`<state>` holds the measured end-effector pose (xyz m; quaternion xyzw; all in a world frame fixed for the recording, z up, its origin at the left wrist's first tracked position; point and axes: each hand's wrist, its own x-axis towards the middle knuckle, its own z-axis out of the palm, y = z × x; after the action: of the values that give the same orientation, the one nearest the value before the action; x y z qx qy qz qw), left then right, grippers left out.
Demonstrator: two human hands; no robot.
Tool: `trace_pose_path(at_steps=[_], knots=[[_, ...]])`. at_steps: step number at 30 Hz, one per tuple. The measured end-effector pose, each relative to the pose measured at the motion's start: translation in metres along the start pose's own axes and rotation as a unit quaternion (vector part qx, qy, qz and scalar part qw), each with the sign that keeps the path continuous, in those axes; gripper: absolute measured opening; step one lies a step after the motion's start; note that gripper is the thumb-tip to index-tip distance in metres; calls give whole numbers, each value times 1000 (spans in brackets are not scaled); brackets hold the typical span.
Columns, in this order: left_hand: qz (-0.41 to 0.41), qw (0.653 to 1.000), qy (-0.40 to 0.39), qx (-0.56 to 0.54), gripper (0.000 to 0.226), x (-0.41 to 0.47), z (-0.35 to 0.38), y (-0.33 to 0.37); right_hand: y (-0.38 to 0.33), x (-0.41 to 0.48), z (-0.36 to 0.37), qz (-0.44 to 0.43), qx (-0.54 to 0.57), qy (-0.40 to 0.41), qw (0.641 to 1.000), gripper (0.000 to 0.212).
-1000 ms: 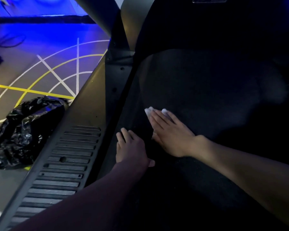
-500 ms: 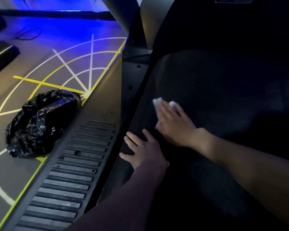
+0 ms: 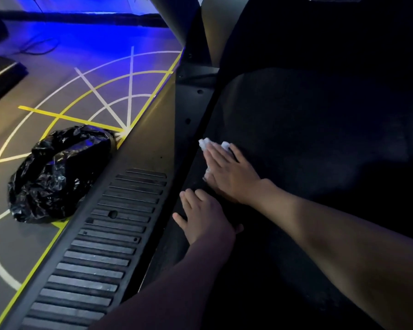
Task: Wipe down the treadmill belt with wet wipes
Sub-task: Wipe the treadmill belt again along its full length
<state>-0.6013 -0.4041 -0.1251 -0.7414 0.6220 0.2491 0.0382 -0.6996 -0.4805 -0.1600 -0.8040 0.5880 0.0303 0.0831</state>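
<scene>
Dark treadmill belt [image 3: 296, 139] carries a wet wipe [image 3: 204, 142] pressed beneath the flat, straight-fingered right grip [image 3: 229, 172].

Crumpled black trash bag [image 3: 57, 172] sat on the floor [image 3: 12, 248] at 9 o'clock, just beside the ribbed side rail [image 3: 100, 253]. White and yellow floor lines [image 3: 129, 101] fanned out at 10 o'clock. A cable [image 3: 38, 47] and a dark flat box [image 3: 3, 77] lay near 11, under blue light.

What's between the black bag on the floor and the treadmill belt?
In the head view, only the treadmill's ribbed side rail: the black bag lies on the floor beside its outer edge, and the belt runs along its inner side.
</scene>
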Motion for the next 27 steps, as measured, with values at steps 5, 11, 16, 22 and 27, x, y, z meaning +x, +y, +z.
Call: trace_pose_path(at_steps=[5, 11, 16, 22, 27], knots=[[10, 999, 18, -27, 102, 0, 2, -3, -2, -15, 3, -124, -91, -35, 988, 68], [28, 997, 67, -28, 75, 3, 9, -8, -14, -25, 9, -103, -88, -56, 989, 78], [37, 997, 54, -35, 83, -1, 5, -6, 11, -34, -7, -41, -43, -47, 997, 70], [47, 997, 45, -28, 72, -2, 5, -8, 8, -53, -2, -145, -58, -68, 985, 81], [57, 998, 8, -1, 87, -4, 1, -5, 16, -53, -3, -39, 9, -57, 998, 66]])
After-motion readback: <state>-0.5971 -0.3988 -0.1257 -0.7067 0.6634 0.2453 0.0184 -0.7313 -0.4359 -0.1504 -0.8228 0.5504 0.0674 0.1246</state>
